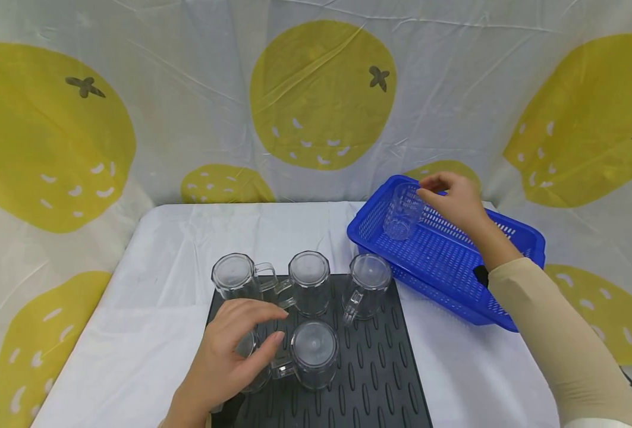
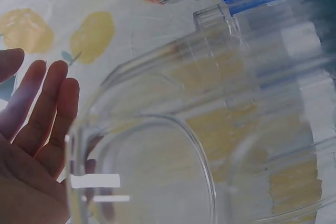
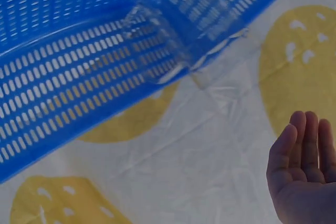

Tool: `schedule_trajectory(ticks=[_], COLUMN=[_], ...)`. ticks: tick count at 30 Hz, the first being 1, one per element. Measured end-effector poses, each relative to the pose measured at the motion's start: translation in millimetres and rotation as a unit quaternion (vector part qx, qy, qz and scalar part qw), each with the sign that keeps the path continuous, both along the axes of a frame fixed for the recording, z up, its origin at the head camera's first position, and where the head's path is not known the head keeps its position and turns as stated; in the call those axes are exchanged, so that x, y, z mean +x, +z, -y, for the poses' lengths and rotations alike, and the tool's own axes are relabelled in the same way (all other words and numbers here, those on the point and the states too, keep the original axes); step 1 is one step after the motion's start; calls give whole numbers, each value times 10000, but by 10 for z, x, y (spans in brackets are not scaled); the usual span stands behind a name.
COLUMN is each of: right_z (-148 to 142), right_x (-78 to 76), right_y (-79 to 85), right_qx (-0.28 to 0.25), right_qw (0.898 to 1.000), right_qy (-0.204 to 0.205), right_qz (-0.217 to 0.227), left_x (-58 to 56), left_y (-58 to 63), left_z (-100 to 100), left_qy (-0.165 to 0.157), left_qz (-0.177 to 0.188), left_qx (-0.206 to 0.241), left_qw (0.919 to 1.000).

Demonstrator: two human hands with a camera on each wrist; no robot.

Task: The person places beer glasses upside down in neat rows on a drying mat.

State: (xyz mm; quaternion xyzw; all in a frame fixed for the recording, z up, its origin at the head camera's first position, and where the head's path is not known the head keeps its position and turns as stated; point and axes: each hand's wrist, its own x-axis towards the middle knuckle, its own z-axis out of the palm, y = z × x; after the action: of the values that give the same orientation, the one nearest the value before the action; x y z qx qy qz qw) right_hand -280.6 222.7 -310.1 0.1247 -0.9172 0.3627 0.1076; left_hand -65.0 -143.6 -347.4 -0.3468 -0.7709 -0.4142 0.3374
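Observation:
Several clear glass mugs stand on a dark ribbed mat (image 1: 369, 368). My left hand (image 1: 230, 351) hovers over the front-left mug, thumb and fingers apart, and partly hides it. Right of that hand is another mug (image 1: 314, 353). In the left wrist view the palm and loose fingers (image 2: 55, 103) show beside a large mug (image 2: 157, 161), gripping nothing. My right hand (image 1: 455, 199) is over the far side of a blue basket (image 1: 439, 261), close to a clear glass (image 1: 401, 214) in its far left corner. The right wrist view shows that hand's fingers (image 3: 311, 150) apart from the glass.
Three mugs form the back row on the mat, the rightmost mug (image 1: 368, 285) close to the basket's near side. A white cloth (image 1: 171, 261) covers the table. Behind it hangs a curtain (image 1: 203, 89) printed with yellow fruit.

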Motion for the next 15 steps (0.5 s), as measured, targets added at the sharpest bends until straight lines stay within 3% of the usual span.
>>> schedule_trajectory(ticks=[7, 15], right_z=[-136, -176], right_x=[-318, -498], right_y=[-240, -416], right_qx=[488, 723], right_qw=[9970, 9908], right_qy=[-24, -97], right_qz=[602, 1136], left_x=[-17, -39], left_y=[-71, -117], left_z=[37, 54], left_qy=[143, 420], left_qz=[101, 57], left_qx=[-127, -303], left_qw=[9998, 9986])
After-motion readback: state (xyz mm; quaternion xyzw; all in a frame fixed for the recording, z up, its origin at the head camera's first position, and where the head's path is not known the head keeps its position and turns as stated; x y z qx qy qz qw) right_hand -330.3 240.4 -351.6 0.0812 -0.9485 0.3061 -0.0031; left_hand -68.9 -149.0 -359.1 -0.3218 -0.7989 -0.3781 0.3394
